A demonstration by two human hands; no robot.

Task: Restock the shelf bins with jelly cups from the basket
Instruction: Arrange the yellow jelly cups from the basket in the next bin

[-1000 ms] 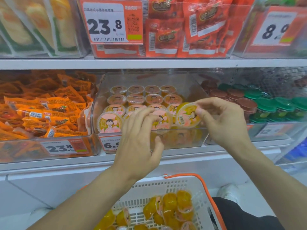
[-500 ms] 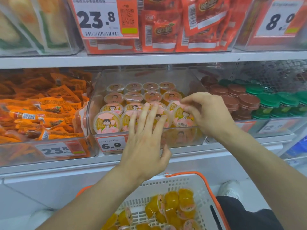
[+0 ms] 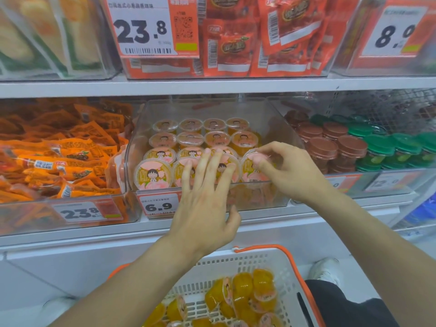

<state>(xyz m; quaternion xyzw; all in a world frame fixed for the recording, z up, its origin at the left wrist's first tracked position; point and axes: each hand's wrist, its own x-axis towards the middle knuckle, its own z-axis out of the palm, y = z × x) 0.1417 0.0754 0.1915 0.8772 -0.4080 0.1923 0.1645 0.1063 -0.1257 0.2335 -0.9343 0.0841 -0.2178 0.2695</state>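
A clear shelf bin [image 3: 278, 128] on the middle shelf holds rows of orange jelly cups with pink cartoon lids [image 3: 153, 173]. My left hand [image 3: 205, 199] lies flat with fingers spread over the front-row cups, pressing on their lids. My right hand [image 3: 290, 171] pinches the rim of a jelly cup [image 3: 252, 171] at the bin's front right corner, where it sits in the front row. Below, a white basket with orange trim [image 3: 280, 265] holds several more orange jelly cups [image 3: 245, 296].
Orange snack packs fill the bin to the left [image 3: 59, 152]. Brown and green lidded cups [image 3: 349, 147] fill the bin to the right. Red packets [image 3: 236, 43] sit on the shelf above. A price tag reading 6.9 [image 3: 159, 206] fronts the jelly bin.
My right hand brought the tilted jelly cup down into the front right corner of the bin. My left hand flattened and spread over the front cups.
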